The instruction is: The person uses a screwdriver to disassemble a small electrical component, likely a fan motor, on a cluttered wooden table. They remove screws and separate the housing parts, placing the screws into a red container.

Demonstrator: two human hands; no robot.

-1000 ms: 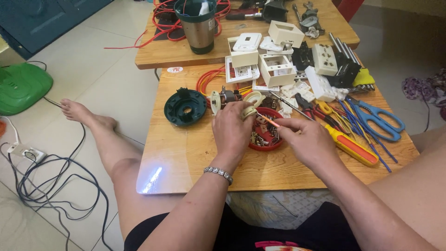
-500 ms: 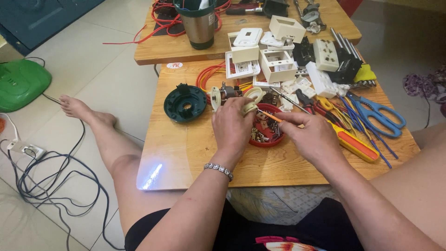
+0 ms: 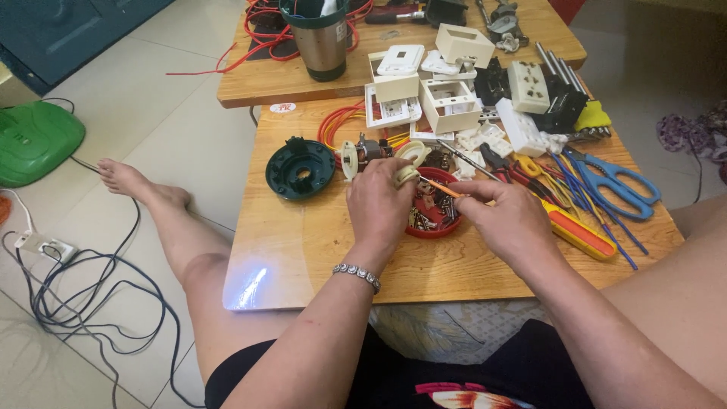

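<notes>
Left hand [image 3: 382,203] closed round one cream plastic part [image 3: 407,176], held over one red bowl [image 3: 432,227] of screws. Right hand [image 3: 506,216] just beside, fingers pinched on one thin orange-handled screwdriver [image 3: 439,187], tip at cream part. One dark green round housing [image 3: 301,168] left of left hand on tabletop [image 3: 303,250]. One blue scissors [image 3: 617,182] right of right hand. One orange screwdriver [image 3: 579,233] beside right hand.

A dark green round housing [image 3: 301,168] lies just left of the hands, blue-handled scissors [image 3: 617,182] well to their right, white socket boxes [image 3: 449,104] beyond them, a steel cup [image 3: 321,42] farther off, and a green appliance [image 3: 34,140] far left on the floor
</notes>
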